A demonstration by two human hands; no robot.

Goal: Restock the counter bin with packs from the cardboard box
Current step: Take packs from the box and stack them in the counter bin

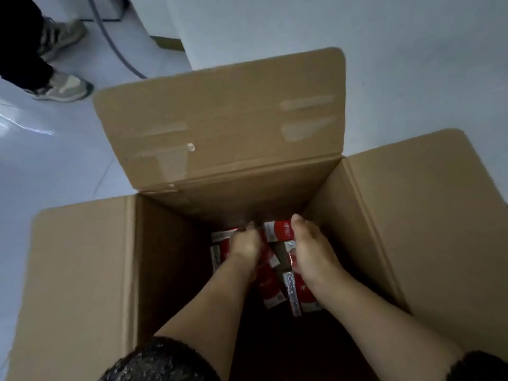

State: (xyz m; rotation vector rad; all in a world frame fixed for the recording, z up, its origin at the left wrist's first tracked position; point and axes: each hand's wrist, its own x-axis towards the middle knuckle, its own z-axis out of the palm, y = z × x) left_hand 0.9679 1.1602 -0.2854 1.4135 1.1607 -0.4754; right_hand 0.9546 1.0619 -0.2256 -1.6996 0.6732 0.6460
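A large open cardboard box (371,215) stands on the floor below me, its flaps folded out. At its bottom lie several red and white packs (272,292), loosely piled. Both my arms reach deep into the box. My left hand (246,244) is curled down onto a red pack (220,236) at the far left of the pile. My right hand (309,251) presses on a red and white pack (277,231) near the far wall, fingers wrapped over it. How firmly either hand grips is hidden by the hands themselves. The counter bin is out of view.
The box's far flap (220,125) stands open towards a pale wall. Another person's legs and sneakers (63,86) stand at the top left on the glossy white floor (55,155). A grey hose (115,42) runs along the floor there.
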